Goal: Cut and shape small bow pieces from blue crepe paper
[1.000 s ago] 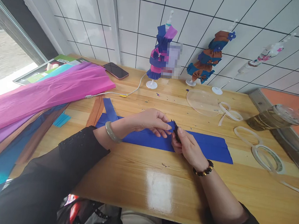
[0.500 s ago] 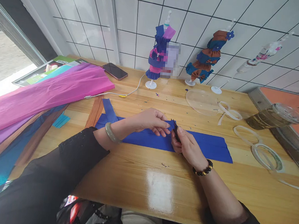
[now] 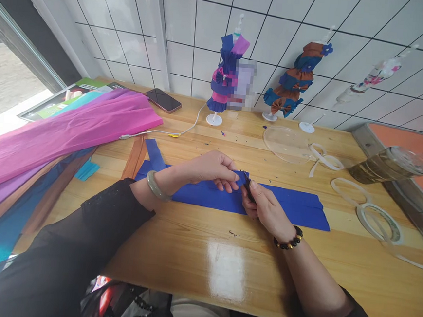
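Note:
Over the table's middle, my left hand [image 3: 219, 172] pinches a small piece of blue crepe paper [image 3: 244, 175] between thumb and forefinger, its other fingers curled. My right hand [image 3: 263, 201] is closed around small dark scissors [image 3: 247, 182]; their tips touch or nearly touch the piece, and most of the handle is hidden in the palm. Beneath both hands a long folded strip of blue crepe paper [image 3: 295, 206] lies flat across the wooden table [image 3: 174, 253]. A short blue strip [image 3: 155, 155] rests at its left end.
Pink crepe paper [image 3: 119, 114] and other coloured sheets cover the left side. Behind stand dressed doll stands [image 3: 223, 76], a phone [image 3: 164, 100] and a white cable [image 3: 190, 126]. At right are a tape roll [image 3: 380, 224], a clear disc [image 3: 286, 144] and a dark cup [image 3: 388, 165].
The scissors' tips have shifted slightly beside the blue piece, and their blades look closer together. Both hands stay almost in place.

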A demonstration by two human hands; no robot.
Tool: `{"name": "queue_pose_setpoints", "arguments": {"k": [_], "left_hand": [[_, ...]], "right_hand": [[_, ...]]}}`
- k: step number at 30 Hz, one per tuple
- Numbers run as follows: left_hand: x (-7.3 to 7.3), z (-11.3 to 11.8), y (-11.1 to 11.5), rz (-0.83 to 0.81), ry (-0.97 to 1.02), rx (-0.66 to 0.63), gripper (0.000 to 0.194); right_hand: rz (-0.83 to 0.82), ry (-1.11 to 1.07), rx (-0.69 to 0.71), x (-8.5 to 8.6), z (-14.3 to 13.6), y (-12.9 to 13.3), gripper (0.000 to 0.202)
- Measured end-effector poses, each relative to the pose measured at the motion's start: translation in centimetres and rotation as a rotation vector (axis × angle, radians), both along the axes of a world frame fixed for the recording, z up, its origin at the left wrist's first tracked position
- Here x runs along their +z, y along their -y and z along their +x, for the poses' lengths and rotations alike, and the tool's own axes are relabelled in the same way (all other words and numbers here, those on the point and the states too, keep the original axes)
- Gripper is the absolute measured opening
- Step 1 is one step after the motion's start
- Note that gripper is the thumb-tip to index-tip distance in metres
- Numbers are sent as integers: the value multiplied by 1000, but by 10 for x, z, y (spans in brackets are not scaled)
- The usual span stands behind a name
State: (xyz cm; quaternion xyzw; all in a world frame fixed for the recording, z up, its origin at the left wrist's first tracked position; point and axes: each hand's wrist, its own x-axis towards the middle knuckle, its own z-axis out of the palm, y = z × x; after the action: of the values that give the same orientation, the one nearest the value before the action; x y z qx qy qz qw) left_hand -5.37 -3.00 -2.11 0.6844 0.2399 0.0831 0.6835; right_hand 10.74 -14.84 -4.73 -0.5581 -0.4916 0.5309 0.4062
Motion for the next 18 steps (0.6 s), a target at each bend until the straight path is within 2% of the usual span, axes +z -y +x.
{"name": "queue_pose_setpoints", "arguments": {"k": [18], "left_hand": [[4, 0, -2, 41, -25, 13, 16]], "right_hand": [[2, 54, 21, 1, -1, 1, 40]]}}
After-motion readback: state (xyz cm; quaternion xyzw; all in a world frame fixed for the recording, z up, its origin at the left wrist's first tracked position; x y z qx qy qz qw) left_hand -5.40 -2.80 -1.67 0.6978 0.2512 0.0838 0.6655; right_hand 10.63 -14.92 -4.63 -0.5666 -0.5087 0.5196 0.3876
